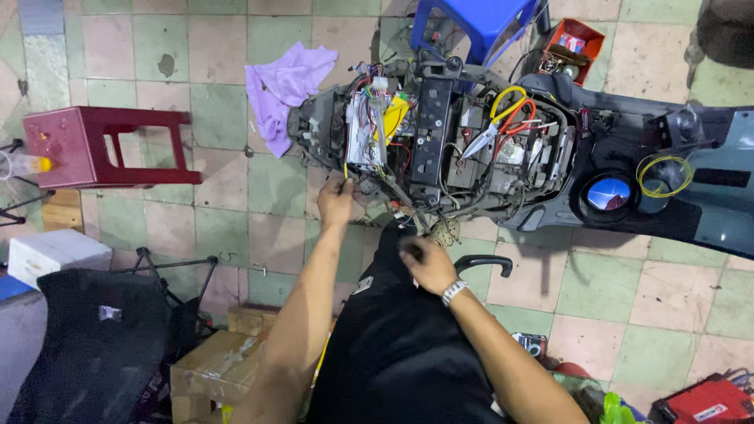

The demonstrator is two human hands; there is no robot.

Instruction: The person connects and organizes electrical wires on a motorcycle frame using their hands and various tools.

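Observation:
A dark scooter (660, 169) with its seat and covers off lies across the tiled floor, its wiring exposed. My left hand (336, 202) reaches up to the near edge of the frame, fingers closed around something small by the wire bundle (369, 129); what it grips is hidden. My right hand (426, 261), a metal watch on its wrist, rests on my black-trousered knee with fingers curled, just below the scooter's side. Scissors (493, 122) with yellow and red handles lie on top of the open bay.
A dark red plastic stool (86, 145) lies on its side at left, a purple rag (284, 82) beside the scooter's tail, a blue stool (475, 20) and an orange parts tray (572, 47) beyond. Cardboard boxes (216, 369) and a black seat (102, 345) sit near left.

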